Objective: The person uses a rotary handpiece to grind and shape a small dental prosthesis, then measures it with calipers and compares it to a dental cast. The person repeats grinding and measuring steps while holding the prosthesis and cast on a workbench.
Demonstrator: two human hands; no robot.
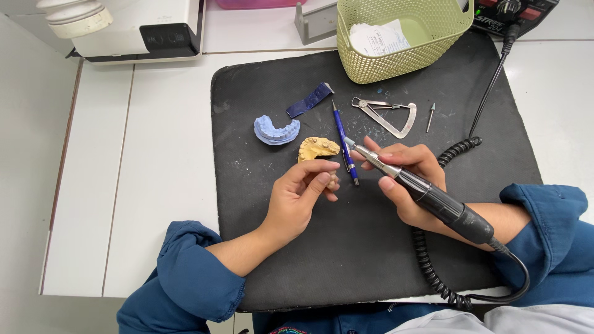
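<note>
Right hand [405, 179] closed around a black and silver rotary handpiece [427, 198], tip pointing up-left, coiled cord [433, 272] trailing off its rear. Left hand [300, 195] pinches a small item at fingertips, too small to tell. Yellow tooth model [317, 148] lies on black mat [371, 247] just past the left fingertips, touching them. Beyond: blue pen [344, 142], blue tooth model [276, 130], metal caliper [387, 117], green basket [402, 37].

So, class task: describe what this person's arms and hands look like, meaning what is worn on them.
Both hands, the left hand and the right hand, are bare: no gloves, rings or watch visible. Each forearm is uncovered, with loose dark blue sleeves pushed up and bunched near the elbows.
</note>
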